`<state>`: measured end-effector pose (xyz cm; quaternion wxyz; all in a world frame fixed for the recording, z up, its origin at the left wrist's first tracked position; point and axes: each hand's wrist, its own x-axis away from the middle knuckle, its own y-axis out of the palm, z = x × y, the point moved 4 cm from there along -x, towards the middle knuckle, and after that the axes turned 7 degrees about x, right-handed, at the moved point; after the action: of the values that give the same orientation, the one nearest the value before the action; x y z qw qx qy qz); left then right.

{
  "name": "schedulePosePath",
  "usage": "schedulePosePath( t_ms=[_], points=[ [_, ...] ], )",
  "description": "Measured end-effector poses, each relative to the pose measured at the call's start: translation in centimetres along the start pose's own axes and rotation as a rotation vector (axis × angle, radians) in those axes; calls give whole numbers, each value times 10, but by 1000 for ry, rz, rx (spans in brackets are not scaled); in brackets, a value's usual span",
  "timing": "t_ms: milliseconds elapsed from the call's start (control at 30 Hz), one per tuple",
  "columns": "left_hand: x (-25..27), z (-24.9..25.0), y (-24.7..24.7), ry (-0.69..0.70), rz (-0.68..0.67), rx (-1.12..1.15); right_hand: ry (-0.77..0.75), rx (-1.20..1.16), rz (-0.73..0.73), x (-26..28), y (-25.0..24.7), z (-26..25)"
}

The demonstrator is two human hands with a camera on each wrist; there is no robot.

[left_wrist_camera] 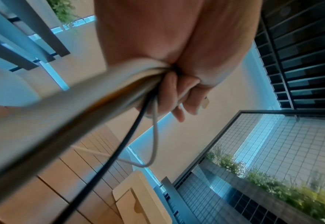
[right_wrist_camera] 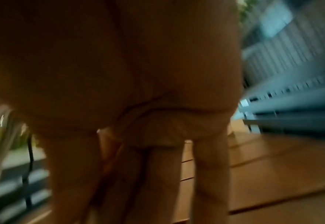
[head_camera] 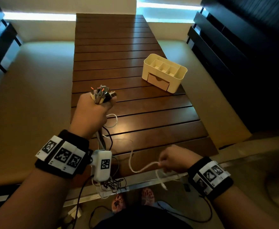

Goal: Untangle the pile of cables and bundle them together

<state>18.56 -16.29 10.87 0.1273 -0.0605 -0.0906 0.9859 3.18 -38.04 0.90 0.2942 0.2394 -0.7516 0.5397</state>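
Fingers point(left_wrist_camera: 174, 97) of the left hand point(head_camera: 92, 113) are curled tight round a bunch of cables point(head_camera: 100, 95), held upright above the slatted wooden counter point(head_camera: 135, 38), plug ends fanned out above the fist. Loose lengths are left trailing past the near edge. A white cable point(head_camera: 142, 170) is pinched by the right hand point(head_camera: 173, 160), held low near that edge. A cream organizer point(head_camera: 178, 80) is seen well apart.

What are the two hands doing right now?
Left hand: closed around the cable bundle.
Right hand: pinching a white cable.
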Motion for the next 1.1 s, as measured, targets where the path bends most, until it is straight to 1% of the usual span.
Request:
schedulePosePath(
  t_ms=[33,67,100,133,167,233,300,333,400,433,467,500,533,600,633,700,733,767,800,867,900,967,1000,1033,1100],
  points=[
    [-1,-1,-4,-12,7,66,72,160,-77,-1,7,7],
    [-2,-1,-8,-27,5,146,148,263,-148,-1,13,14],
    [-2,1,-10,-39,-2,217,216,302,-198,1,15,18],
    [-1,4,-12,-42,-16,268,260,304,-214,2,12,19],
    [-1,7,-12,-35,-34,299,278,290,-194,4,4,18],
    [4,15,-9,-13,-82,338,240,257,-102,11,-22,7],
    [8,22,-5,0,-121,353,119,150,51,20,-49,-12],
    [11,25,-3,1,-135,369,29,36,165,26,-63,-26],
    [16,32,1,0,-152,427,-209,-225,441,40,-87,-56],
    [19,35,3,1,-161,450,-328,-315,560,47,-94,-69],
    [21,39,4,14,-171,464,-430,-354,636,51,-99,-81],
    [24,44,6,33,-174,478,-507,-360,666,53,-99,-92],
    [26,49,6,47,-171,500,-556,-344,663,52,-95,-102],
    [30,58,5,51,-146,563,-600,-274,619,49,-85,-115],
    [32,62,5,50,-137,589,-607,-251,557,49,-80,-119],
    [36,68,3,51,-125,605,-593,-205,363,50,-74,-122],
    [39,70,3,54,-117,603,-571,-161,289,54,-74,-123],
    [42,72,2,57,-109,596,-526,-100,266,57,-78,-120],
    [44,73,1,65,-95,582,-463,-38,276,60,-85,-115],
    [47,77,-1,107,-64,506,-342,39,349,69,-106,-105],
    [49,80,0,138,-56,442,-329,38,394,76,-116,-103],
    [54,90,5,208,-68,343,-408,-48,449,83,-128,-106],
    [56,95,9,239,-78,325,-480,-142,440,84,-127,-112],
    [57,99,12,257,-80,313,-570,-269,396,82,-123,-119],
    [56,103,16,254,-62,310,-747,-553,257,73,-106,-133]
  ],
)
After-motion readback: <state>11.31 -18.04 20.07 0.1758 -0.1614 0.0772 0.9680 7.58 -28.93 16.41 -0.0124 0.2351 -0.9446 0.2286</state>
